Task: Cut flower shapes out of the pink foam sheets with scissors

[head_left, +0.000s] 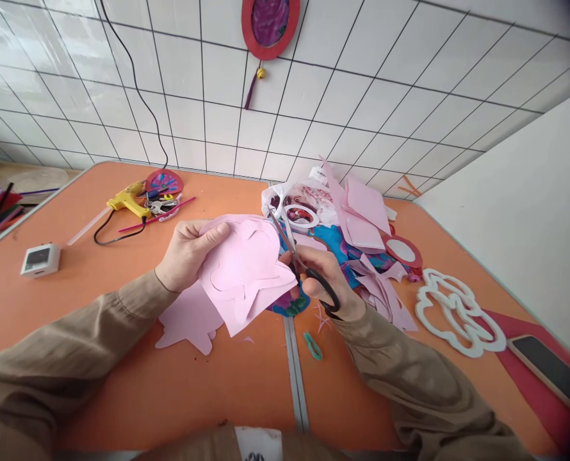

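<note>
My left hand (pixel 189 253) pinches a pink sheet (pixel 239 256), thumb on top, holding it up above the table. Curved cut lines run through this sheet, and part of its lower right edge hangs loose. In my right hand (pixel 333 278) is a pair of scissors (pixel 324 288) with black handles; the blades stand apart, pointing up and away beside the sheet's right edge. Beneath the sheet lies a pink cut-out shape (pixel 189 320) on the table. A green clip-like loop (pixel 312 346) rests near the table's seam, close to thin pink scraps (pixel 322 317).
At the back left lie a yellow glue gun (pixel 130 200) and a small white box (pixel 40 260). Pink offcuts (pixel 385 294), folded pink sheets (pixel 359 214) and blue patterned fabric (pixel 330 243) pile up at the right. White cloud-shaped frames (pixel 429 307) and a phone (pixel 551 368) lie further right.
</note>
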Action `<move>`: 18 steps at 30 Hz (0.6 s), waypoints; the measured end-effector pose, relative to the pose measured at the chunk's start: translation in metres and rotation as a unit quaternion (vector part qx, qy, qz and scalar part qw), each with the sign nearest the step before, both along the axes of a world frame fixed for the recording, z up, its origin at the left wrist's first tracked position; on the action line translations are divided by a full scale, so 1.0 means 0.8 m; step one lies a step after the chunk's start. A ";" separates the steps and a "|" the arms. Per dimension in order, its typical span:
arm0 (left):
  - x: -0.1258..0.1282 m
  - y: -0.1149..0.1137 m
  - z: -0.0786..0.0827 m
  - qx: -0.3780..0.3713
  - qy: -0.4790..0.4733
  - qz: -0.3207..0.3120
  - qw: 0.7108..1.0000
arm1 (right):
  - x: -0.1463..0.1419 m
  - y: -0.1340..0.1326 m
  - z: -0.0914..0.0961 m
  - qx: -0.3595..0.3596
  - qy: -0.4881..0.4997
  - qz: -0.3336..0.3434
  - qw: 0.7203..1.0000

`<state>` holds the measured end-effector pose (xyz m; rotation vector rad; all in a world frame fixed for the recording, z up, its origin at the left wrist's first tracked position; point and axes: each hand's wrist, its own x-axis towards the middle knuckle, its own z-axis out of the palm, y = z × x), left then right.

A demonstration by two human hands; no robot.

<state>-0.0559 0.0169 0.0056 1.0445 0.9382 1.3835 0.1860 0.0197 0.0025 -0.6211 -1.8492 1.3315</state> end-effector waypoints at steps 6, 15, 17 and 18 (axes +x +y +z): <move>-0.001 -0.001 0.001 0.006 0.027 0.001 1.000 | 0.000 -0.005 0.005 -0.029 -0.010 -0.001 1.000; 0.001 -0.004 -0.001 0.018 0.039 -0.013 0.999 | 0.000 -0.003 0.005 -0.006 -0.009 0.003 1.000; 0.001 -0.004 0.000 0.016 0.040 -0.016 0.999 | -0.001 -0.003 0.004 0.000 -0.016 0.001 1.000; 0.001 -0.005 0.000 0.014 0.041 -0.018 0.999 | -0.001 -0.003 0.004 0.003 -0.019 -0.001 1.000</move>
